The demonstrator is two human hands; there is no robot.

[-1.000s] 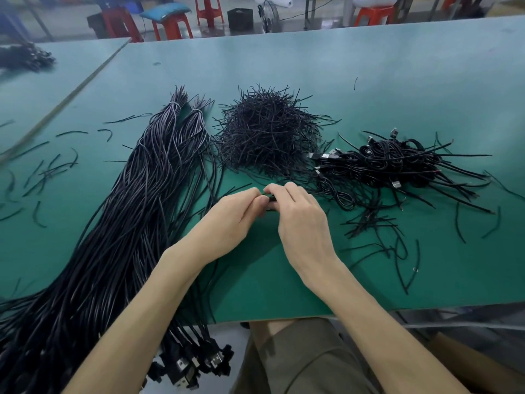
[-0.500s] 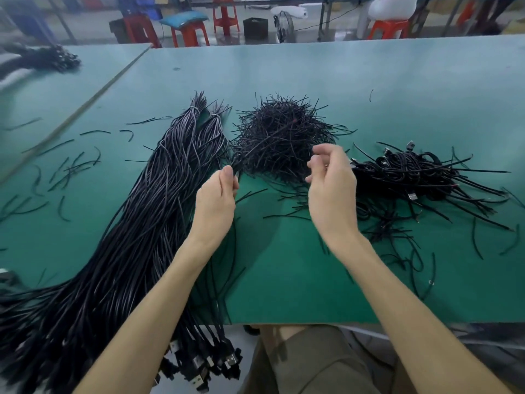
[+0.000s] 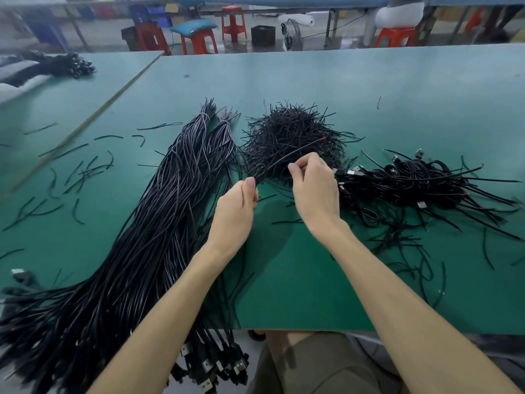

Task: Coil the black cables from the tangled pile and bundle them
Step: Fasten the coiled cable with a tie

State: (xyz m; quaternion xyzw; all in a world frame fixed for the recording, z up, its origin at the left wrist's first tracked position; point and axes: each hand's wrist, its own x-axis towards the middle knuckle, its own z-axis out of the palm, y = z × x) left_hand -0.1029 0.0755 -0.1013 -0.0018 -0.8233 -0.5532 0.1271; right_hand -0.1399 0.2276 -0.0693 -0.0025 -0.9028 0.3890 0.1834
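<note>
We see 2 hands over the green table (image 3: 312,294): the left hand (image 3: 235,206) grips a single black cable (image 3: 287,156) in its curled fingers, and the right hand (image 3: 312,186) pinches the same cable just beside it. The long pile of loose cables (image 3: 159,228) lies to the left, the heap of short ties (image 3: 289,129) behind the hands, and the coiled bundles (image 3: 420,180) to the right.

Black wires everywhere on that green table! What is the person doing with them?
A person at the green table is working on one thin black cable. The left hand grips it where it bends into a small loop, and the right hand pinches it a little further along. Its red-tipped end pokes out over a heap of short black pieces. A big pile of long cables lies to the left, and coiled bundles sit to the right.
</note>
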